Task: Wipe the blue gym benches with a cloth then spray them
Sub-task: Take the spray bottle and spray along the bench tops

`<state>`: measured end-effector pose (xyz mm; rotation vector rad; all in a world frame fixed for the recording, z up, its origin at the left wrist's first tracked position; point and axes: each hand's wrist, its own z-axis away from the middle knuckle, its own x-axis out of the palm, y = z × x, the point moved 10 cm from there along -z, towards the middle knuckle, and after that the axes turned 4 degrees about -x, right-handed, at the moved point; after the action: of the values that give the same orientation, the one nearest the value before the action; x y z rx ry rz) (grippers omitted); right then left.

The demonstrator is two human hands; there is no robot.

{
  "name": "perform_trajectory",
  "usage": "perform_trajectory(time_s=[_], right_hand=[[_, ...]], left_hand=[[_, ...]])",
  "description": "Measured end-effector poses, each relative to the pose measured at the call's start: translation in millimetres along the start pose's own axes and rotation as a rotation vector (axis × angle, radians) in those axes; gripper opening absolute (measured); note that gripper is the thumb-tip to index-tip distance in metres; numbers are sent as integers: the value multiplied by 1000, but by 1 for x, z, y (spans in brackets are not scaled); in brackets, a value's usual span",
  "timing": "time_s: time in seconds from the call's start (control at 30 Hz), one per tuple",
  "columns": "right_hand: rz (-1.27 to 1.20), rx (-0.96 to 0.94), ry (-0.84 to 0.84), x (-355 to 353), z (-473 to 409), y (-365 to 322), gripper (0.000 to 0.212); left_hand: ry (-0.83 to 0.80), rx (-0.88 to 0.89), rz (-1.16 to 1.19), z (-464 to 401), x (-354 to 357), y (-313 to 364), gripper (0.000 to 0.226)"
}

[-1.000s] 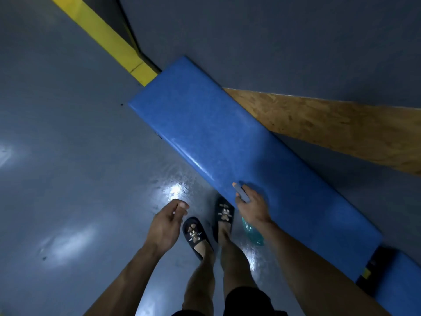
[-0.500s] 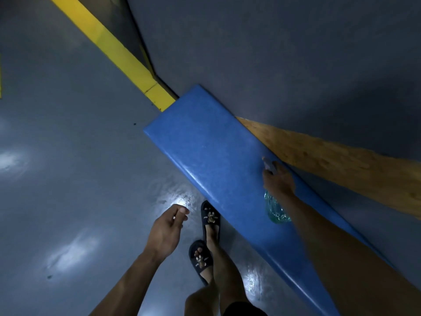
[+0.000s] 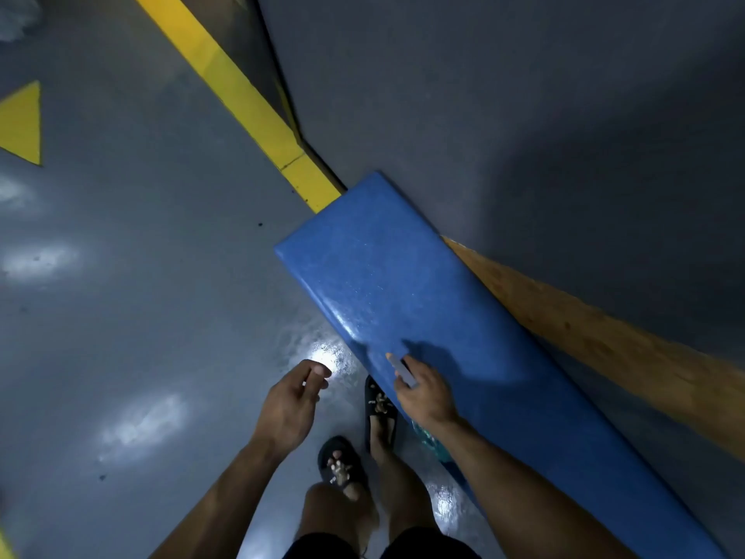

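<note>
A long blue padded bench runs from the middle of the view down to the lower right, along a grey wall. My right hand grips a spray bottle over the bench's near edge; its pale nozzle sticks out past my fingers and the greenish body shows below my wrist. My left hand hangs over the floor to the left of the bench, fingers loosely curled, holding nothing. No cloth is in view.
The glossy grey floor spreads to the left, with a yellow stripe leading to the bench's far end and a yellow triangle at the left edge. A wooden board lines the wall behind the bench. My sandalled feet stand beside it.
My right hand with the bottle has swung from the bench's far edge back to its near edge. The view has shifted toward the bench's end. My left hand has stayed beside the bench.
</note>
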<state>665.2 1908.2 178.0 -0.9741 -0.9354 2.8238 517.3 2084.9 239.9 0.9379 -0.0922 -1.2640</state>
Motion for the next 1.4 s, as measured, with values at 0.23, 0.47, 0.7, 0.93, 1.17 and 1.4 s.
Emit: perform_trajectory(time_s=[0.23, 0.47, 0.7, 0.93, 1.17, 1.4], right_hand=[[48, 50, 17, 0, -20, -13, 8], [-155, 140, 206, -74, -70, -16, 13], [-184, 193, 409, -142, -114, -36, 2], [-218, 257, 270, -107, -116, -51, 30], [-92, 97, 184, -15, -111, -112, 14], [12, 116, 142, 39, -123, -160, 24]], left_hand=[[40, -28, -7, -14, -18, -13, 32], [18, -21, -24, -39, -29, -7, 27], [-26, 0, 2, -68, -52, 7, 35], [-57, -1, 30, -90, -83, 2, 25], [-34, 0, 8, -109, -121, -15, 29], [-9, -23, -3, -122, -158, -33, 29]])
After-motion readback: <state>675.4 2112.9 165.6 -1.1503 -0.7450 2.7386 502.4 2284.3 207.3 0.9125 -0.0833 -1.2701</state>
